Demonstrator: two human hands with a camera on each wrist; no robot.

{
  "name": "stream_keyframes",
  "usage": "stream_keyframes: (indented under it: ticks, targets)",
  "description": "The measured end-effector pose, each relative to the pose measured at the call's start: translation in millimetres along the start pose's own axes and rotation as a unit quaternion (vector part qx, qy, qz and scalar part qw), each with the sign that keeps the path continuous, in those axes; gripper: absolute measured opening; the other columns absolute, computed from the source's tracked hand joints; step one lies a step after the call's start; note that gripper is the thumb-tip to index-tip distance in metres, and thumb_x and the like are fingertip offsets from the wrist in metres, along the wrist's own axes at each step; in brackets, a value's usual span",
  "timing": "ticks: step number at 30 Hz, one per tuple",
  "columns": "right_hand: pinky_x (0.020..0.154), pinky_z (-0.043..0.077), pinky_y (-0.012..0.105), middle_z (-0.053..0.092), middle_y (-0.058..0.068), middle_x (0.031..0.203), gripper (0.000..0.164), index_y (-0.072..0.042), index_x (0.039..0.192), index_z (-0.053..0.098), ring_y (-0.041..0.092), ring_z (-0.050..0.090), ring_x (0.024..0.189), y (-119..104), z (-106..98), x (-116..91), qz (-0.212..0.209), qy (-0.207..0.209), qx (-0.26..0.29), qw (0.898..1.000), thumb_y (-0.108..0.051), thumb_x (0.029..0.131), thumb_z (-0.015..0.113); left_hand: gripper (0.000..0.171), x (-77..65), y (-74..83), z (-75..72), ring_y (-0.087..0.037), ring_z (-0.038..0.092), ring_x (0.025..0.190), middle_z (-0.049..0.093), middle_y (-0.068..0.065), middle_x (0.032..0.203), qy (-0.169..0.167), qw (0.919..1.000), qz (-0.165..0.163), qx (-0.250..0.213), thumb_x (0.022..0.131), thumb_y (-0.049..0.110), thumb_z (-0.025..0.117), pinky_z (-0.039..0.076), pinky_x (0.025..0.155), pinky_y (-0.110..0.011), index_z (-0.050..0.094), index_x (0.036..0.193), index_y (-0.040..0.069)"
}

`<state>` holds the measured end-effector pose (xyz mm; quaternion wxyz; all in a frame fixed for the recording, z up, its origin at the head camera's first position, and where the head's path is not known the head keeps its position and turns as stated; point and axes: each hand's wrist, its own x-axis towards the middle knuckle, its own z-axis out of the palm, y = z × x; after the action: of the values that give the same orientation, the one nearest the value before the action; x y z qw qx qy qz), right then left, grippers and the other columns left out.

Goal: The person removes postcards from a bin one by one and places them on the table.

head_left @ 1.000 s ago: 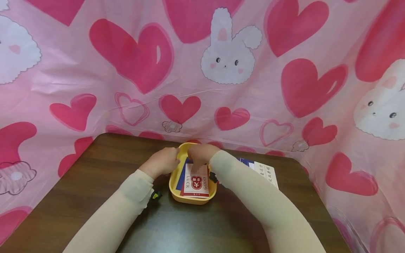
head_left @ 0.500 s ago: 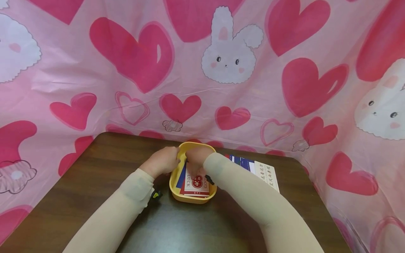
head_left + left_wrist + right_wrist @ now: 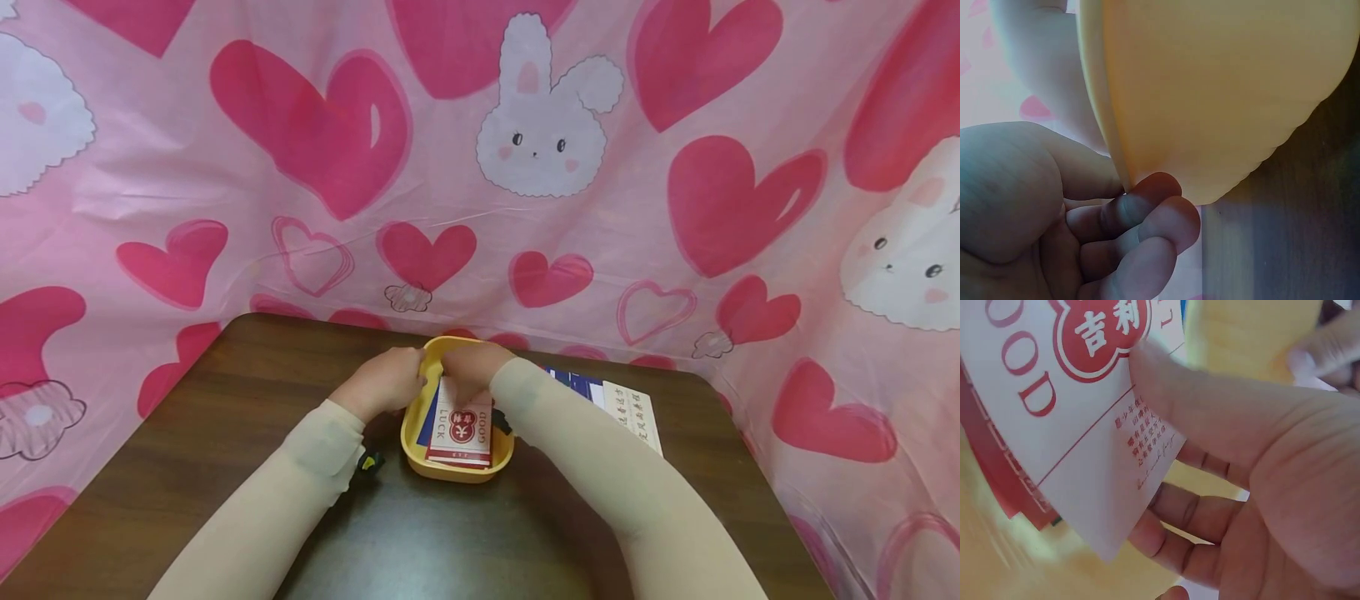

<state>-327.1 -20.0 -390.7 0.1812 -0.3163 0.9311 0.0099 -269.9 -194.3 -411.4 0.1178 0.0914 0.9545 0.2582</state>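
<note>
A yellow plastic tray [image 3: 450, 477] stands near the back of the table. My left hand [image 3: 384, 383] pinches its left rim; in the left wrist view the thumb is inside and the curled fingers [image 3: 1169, 225] press its outer wall. Over the tray, my right hand [image 3: 476, 371] grips a white card [image 3: 463, 433] printed in red with "GOOD LUCK". The right wrist view has the thumb on the printed face and fingers under the card's lower edge, which is lifted at that corner. Beneath it in the tray are a red card [image 3: 997, 469] and a blue card [image 3: 429, 421].
Right of the tray, partly behind my right sleeve, lie a blue-and-white card [image 3: 576, 384] and a cream card [image 3: 632, 417] with handwritten-style characters. The brown wooden table [image 3: 300, 358] meets a pink curtain [image 3: 450, 192] with hearts and rabbits at its back edge.
My right hand reached lower over the white card, then drew back up toward the tray's far end. The card has shifted slightly left. My left hand stays on the rim.
</note>
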Motion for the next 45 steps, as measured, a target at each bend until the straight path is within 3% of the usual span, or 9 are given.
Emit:
stream_keyframes:
  ticks: [4,11,15,20,24,27,31,37,45]
  targets:
    - [0.092,0.063,0.04,0.073,-0.004,0.103,0.047,-0.024,0.123,0.073,0.018,0.067,0.095,6.0,-5.5,0.5,0.002,0.015,0.021,1.0,-0.029,0.081,0.093,0.051,-0.6,0.5,0.3,-0.024,0.068,0.056,0.068,-0.013,0.087,0.0,1.0,-0.001,-0.001,0.102,0.02,0.069,0.059,0.048,-0.033,0.057,0.148,0.0]
    - [0.083,0.06,0.031,0.073,0.0,0.104,0.031,-0.017,0.118,0.076,0.021,0.066,0.094,17.6,-20.6,-4.8,-0.054,0.032,0.026,0.998,-0.022,0.09,0.086,0.057,0.9,1.6,1.2,-0.024,0.069,0.057,0.069,-0.015,0.097,-0.007,0.9999,-0.011,-0.006,0.102,0.02,0.07,0.059,0.048,-0.033,0.053,0.152,-0.001]
    - [0.081,0.061,0.031,0.073,0.003,0.104,0.03,-0.014,0.118,0.075,0.022,0.067,0.093,28.5,-30.2,-15.0,-0.078,0.05,0.074,0.993,-0.018,0.091,0.086,0.061,2.8,2.2,2.0,-0.023,0.07,0.056,0.07,-0.016,0.102,-0.008,0.9997,-0.02,-0.007,0.102,0.021,0.07,0.06,0.047,-0.032,0.05,0.155,-0.001]
    - [0.079,0.064,0.03,0.076,0.001,0.105,0.029,-0.021,0.119,0.075,0.02,0.071,0.093,47.9,-41.2,-35.3,-0.092,0.072,0.145,0.983,-0.022,0.092,0.086,0.062,3.6,3.0,3.2,-0.025,0.071,0.056,0.07,-0.016,0.103,-0.008,0.9995,-0.028,-0.008,0.103,0.022,0.069,0.059,0.047,-0.031,0.048,0.158,0.001]
    - [0.073,0.067,0.034,0.077,0.004,0.103,0.029,-0.021,0.118,0.074,0.022,0.075,0.089,63.7,-49.2,-54.4,-0.086,0.083,0.21,0.97,-0.02,0.092,0.086,0.063,2.3,3.3,3.1,-0.025,0.071,0.058,0.07,-0.017,0.105,-0.004,0.9995,-0.029,-0.014,0.103,0.021,0.068,0.06,0.048,-0.031,0.047,0.159,0.001]
    - [0.073,0.067,0.035,0.078,0.005,0.102,0.03,-0.02,0.118,0.073,0.023,0.076,0.089,76.5,-55.8,-66.8,-0.078,0.104,0.224,0.966,-0.019,0.091,0.086,0.064,0.7,3.4,2.2,-0.023,0.071,0.06,0.07,-0.017,0.106,-0.001,0.9995,-0.026,-0.02,0.103,0.02,0.069,0.061,0.05,-0.032,0.046,0.159,0.0]
    - [0.075,0.067,0.036,0.079,0.007,0.103,0.034,-0.016,0.123,0.072,0.023,0.076,0.09,94.7,-62.8,-80.7,-0.077,0.118,0.22,0.965,-0.018,0.092,0.086,0.064,-1.2,2.5,1.2,-0.022,0.07,0.063,0.07,-0.018,0.105,0.002,0.9996,-0.023,-0.018,0.102,0.019,0.07,0.062,0.053,-0.032,0.046,0.159,-0.001]
    - [0.076,0.067,0.039,0.081,0.013,0.105,0.037,-0.008,0.127,0.07,0.025,0.078,0.088,130.4,-68.4,-105.0,-0.054,0.106,0.246,0.962,-0.012,0.093,0.083,0.064,-1.1,1.5,1.2,-0.022,0.07,0.065,0.07,-0.018,0.105,0.001,0.9999,-0.016,-0.006,0.102,0.02,0.07,0.062,0.055,-0.033,0.047,0.158,-0.002]
    - [0.075,0.067,0.04,0.081,0.017,0.106,0.039,-0.003,0.131,0.07,0.026,0.078,0.086,198.1,-54.3,-132.9,0.003,0.086,0.263,0.961,-0.01,0.094,0.081,0.063,-1.2,2.5,1.4,-0.022,0.07,0.07,0.07,-0.018,0.107,0.001,0.9999,-0.015,-0.005,0.102,0.021,0.07,0.064,0.059,-0.034,0.048,0.157,-0.002]
